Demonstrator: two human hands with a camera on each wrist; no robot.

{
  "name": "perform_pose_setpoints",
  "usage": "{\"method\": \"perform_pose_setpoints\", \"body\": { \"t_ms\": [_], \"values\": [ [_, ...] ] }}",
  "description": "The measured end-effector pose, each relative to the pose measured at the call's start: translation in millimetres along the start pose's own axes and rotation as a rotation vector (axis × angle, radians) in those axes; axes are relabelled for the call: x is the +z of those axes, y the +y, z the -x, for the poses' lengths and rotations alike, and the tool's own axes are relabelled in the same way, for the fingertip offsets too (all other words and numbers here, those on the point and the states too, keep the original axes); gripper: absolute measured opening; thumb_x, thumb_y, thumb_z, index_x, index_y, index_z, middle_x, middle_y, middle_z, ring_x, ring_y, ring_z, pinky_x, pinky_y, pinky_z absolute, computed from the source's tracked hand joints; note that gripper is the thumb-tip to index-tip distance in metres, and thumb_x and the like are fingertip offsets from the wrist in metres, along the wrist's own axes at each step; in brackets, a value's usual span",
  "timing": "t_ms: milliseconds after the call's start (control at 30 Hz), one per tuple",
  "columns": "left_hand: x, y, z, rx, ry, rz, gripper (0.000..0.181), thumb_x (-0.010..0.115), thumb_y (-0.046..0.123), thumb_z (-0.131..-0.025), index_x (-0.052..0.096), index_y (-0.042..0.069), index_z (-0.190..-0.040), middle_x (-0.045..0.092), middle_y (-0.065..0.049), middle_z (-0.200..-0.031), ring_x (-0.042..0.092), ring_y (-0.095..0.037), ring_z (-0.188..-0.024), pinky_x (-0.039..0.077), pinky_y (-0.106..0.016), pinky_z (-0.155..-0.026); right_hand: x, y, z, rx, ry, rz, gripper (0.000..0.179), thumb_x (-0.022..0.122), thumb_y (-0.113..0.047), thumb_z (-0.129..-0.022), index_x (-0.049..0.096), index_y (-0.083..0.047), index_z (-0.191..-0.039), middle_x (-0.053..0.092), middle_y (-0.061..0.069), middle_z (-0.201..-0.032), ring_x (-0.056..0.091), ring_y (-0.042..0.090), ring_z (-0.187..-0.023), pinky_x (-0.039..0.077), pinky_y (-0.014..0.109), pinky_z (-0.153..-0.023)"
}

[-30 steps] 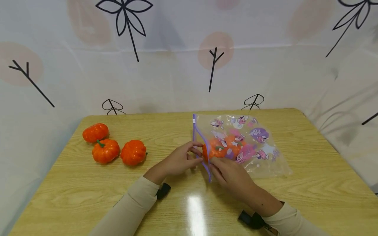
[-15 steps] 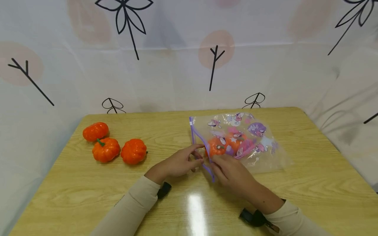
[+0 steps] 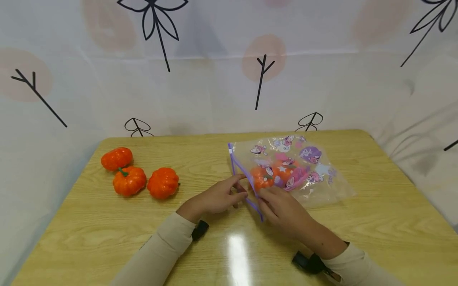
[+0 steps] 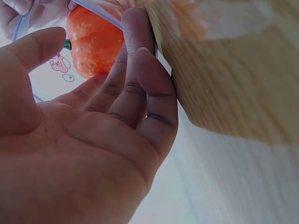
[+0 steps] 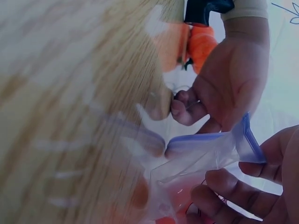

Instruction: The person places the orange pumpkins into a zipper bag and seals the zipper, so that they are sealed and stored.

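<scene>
A clear zip bag (image 3: 332, 188) with pink and purple cartoon prints lies on the table, its purple-edged mouth facing left. Inside it sit two toy pumpkins, a front one (image 3: 262, 180) and another (image 3: 284, 169) behind. My right hand (image 3: 286, 210) pinches the near part of the bag's purple rim between thumb and fingers, as the right wrist view also shows. At the mouth, my left hand (image 3: 218, 197) has its fingers loosely extended and the thumb apart. In the left wrist view, an orange pumpkin (image 4: 96, 44) with a green stem shows beyond those fingers; the palm holds nothing.
Three more orange pumpkins lie at the left: one at the back (image 3: 117, 158), one with a green stem (image 3: 129, 181), and one nearer the bag (image 3: 163, 183). The wooden table (image 3: 107, 234) ends at a printed cloth backdrop (image 3: 214, 91).
The bag's far mouth corner has shifted left and its near corner right, so the rim slants more. My right hand has moved slightly right with the rim; the left stays nearly in place.
</scene>
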State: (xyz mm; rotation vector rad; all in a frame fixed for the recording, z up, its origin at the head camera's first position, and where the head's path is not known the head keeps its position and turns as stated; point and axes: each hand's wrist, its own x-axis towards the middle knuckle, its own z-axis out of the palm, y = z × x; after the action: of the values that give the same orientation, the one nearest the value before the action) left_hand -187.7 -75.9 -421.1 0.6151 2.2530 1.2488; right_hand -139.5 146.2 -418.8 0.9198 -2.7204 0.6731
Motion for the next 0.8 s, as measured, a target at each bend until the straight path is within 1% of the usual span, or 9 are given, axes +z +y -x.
{"method": "perform_pose_setpoints", "body": {
  "t_ms": [67,133,300,400,567,667,800],
  "values": [
    [0.9,-0.6,-0.7,-0.003,-0.006,-0.004,0.057,0.053,0.029,-0.105,0.031,0.022,-0.156,0.063,-0.003,-0.121,0.068,-0.016,-0.084,0.054,-0.031,-0.071,0,0,1.2,0.012,0.003,0.011,0.006,0.06,-0.012,-0.097,0.063,-0.015,-0.093,0.062,-0.009,-0.085,0.055,0.007,-0.081,0.049,0.027,-0.07],
    [0.9,0.0,-0.5,-0.004,-0.005,-0.008,0.057,0.053,0.029,-0.105,0.031,0.02,-0.156,0.064,-0.004,-0.121,0.068,-0.016,-0.083,0.055,-0.03,-0.071,-1,-1,1.4,0.02,0.004,0.014,0.007,0.06,-0.012,-0.097,0.062,-0.015,-0.091,0.062,-0.009,-0.084,0.054,0.007,-0.078,0.048,0.026,-0.069],
    [-1.6,3.9,2.4,-0.012,0.005,-0.027,0.053,0.053,0.028,-0.105,0.035,0.019,-0.155,0.063,-0.007,-0.126,0.069,-0.017,-0.086,0.056,-0.03,-0.074,-2,-2,0.2,0.02,0.018,0.021,0.017,0.06,-0.012,-0.097,0.055,-0.018,-0.082,0.051,-0.013,-0.073,0.042,0.004,-0.068,0.041,0.021,-0.063],
    [-4.0,5.0,4.4,-0.01,0.01,-0.053,0.051,0.052,0.028,-0.105,0.038,0.019,-0.153,0.062,-0.009,-0.129,0.069,-0.017,-0.087,0.056,-0.03,-0.075,-2,-2,0.2,0.018,0.021,0.035,0.016,0.061,-0.012,-0.096,0.055,-0.018,-0.083,0.05,-0.014,-0.073,0.041,0.003,-0.067,0.041,0.021,-0.062],
    [-8.6,6.3,7.3,0.004,0.039,-0.122,0.046,0.052,0.029,-0.105,0.044,0.019,-0.15,0.064,-0.007,-0.128,0.069,-0.014,-0.086,0.055,-0.029,-0.073,-2,-2,-0.4,0.002,0.04,0.058,0.016,0.063,-0.012,-0.095,0.056,-0.018,-0.083,0.051,-0.014,-0.073,0.041,0.003,-0.066,0.041,0.022,-0.063],
    [-11.7,7.5,8.2,0.016,0.061,-0.138,0.044,0.052,0.027,-0.105,0.048,0.018,-0.148,0.065,-0.006,-0.126,0.068,-0.015,-0.086,0.055,-0.03,-0.073,-2,-2,-0.9,-0.007,0.054,0.07,0.016,0.063,-0.012,-0.095,0.056,-0.018,-0.083,0.051,-0.013,-0.073,0.041,0.003,-0.066,0.041,0.022,-0.063],
    [-15.8,8.7,9.1,0.027,0.082,-0.156,0.042,0.052,0.027,-0.105,0.05,0.016,-0.145,0.065,-0.007,-0.126,0.067,-0.017,-0.088,0.054,-0.03,-0.073,-3,-2,-0.1,0.001,0.048,0.07,0.014,0.063,-0.012,-0.095,0.057,-0.017,-0.083,0.052,-0.013,-0.073,0.041,0.002,-0.065,0.041,0.021,-0.062]
  ]
}}
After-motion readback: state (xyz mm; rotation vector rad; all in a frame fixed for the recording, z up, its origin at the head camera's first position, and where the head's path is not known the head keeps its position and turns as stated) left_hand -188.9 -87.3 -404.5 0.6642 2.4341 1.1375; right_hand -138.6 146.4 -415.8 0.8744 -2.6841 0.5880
